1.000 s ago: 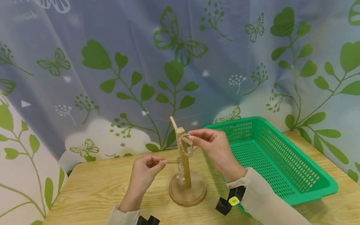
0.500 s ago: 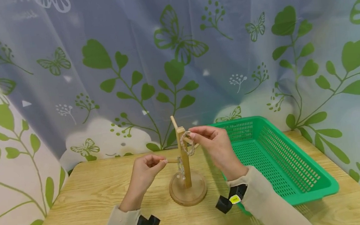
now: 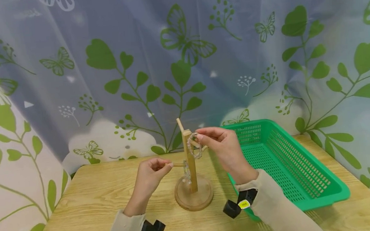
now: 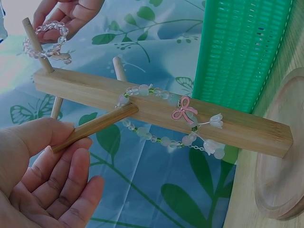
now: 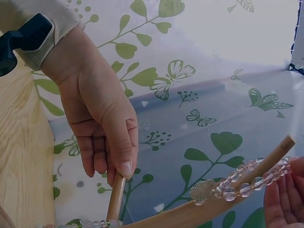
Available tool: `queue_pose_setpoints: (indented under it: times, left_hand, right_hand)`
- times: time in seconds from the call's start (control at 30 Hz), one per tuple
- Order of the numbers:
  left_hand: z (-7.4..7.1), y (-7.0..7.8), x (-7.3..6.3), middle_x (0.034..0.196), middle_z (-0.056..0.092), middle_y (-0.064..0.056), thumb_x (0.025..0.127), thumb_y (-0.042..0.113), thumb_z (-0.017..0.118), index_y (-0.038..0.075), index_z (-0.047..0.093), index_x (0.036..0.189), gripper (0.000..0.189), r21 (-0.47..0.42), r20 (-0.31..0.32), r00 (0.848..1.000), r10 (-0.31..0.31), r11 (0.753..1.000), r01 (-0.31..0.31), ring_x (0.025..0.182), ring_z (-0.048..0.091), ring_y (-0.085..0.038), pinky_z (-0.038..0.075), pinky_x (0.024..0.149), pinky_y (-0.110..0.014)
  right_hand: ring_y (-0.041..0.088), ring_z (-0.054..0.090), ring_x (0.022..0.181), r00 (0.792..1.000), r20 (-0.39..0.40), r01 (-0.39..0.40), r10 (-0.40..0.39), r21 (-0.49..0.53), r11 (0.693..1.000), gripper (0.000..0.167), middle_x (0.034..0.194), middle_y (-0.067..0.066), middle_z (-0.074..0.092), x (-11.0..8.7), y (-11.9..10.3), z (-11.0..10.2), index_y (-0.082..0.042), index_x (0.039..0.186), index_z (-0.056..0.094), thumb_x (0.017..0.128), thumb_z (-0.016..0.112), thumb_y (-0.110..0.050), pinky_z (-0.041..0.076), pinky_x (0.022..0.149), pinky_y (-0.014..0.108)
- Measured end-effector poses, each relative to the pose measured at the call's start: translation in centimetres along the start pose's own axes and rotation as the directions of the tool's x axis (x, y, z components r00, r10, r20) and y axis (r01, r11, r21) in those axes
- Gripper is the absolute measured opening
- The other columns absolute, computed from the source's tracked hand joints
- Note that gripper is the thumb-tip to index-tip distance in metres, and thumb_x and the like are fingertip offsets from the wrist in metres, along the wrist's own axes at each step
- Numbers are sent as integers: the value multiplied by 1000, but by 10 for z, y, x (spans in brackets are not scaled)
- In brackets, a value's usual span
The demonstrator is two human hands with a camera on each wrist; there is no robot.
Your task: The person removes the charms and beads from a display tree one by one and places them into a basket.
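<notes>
A wooden jewelry stand (image 3: 191,165) with pegs stands on the table. Between thumb and fingertips, my left hand (image 3: 150,175) pinches the end of its lower left peg (image 4: 99,126). Around that peg hangs a bracelet (image 4: 164,141) of pale and green beads, with a pink bow and white flower charms. Up by the top of the post, my right hand (image 3: 227,152) pinches a clear bead bracelet (image 5: 244,189). The upper peg (image 5: 275,154) passes through this loop, its tip sticking out beyond the beads. A glittery square charm (image 5: 203,191) shows on it.
A green perforated basket (image 3: 321,181) stands on the wooden table (image 3: 91,197), right of the stand and partly behind my right forearm. A leaf-and-butterfly curtain (image 3: 127,33) hangs behind the table's back edge.
My right hand has shifted slightly right with the clear bracelet, whose loop has turned a little. The left hand keeps its pinch on the peg. The head view has drifted slightly.
</notes>
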State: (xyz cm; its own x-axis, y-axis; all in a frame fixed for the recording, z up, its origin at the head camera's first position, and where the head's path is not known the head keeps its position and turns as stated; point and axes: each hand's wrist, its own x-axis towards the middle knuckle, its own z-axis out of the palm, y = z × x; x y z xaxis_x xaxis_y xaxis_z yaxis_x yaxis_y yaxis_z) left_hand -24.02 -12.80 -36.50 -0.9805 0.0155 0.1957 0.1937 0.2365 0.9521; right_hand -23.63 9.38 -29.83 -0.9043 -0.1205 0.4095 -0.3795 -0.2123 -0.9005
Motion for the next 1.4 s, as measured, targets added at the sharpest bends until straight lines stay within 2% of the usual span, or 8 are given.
queue_pose_setpoints:
  times: [0.4,0.63,1.17,1.4]
  left_hand:
    - [1,1,0,77,68,-5,83,7,72,0,71,89,9,11,6,1000,2,1000,-2,64,58,-13,45,56,-23]
    - [1,1,0,79,68,-6,83,6,72,0,71,89,9,4,2,1000,8,1000,-8,66,59,-14,47,58,-24]
    - [0,-2,2,79,68,-5,83,6,72,0,71,88,8,-1,3,1000,12,1000,-12,65,58,-13,47,58,-24]
    - [1,-2,2,80,68,-6,83,6,72,0,70,88,8,4,2,1000,7,1000,-7,65,58,-13,47,57,-24]
  right_hand:
    - [13,63,85,1000,6,4,-4,16,1000,22,93,-2,70,-4,-7,-1,6,107,67,87,66,-5,53,80,29]
    - [14,65,84,999,33,23,-24,21,1000,24,93,-1,70,-5,-9,-1,8,108,65,87,66,-4,53,82,31]
    - [13,64,84,998,38,43,-44,26,999,26,94,-1,70,-9,-13,0,11,109,63,87,66,-3,53,83,30]
    - [13,65,84,998,46,51,-53,45,998,21,93,0,70,-10,-13,-1,6,106,66,87,66,-3,53,83,31]
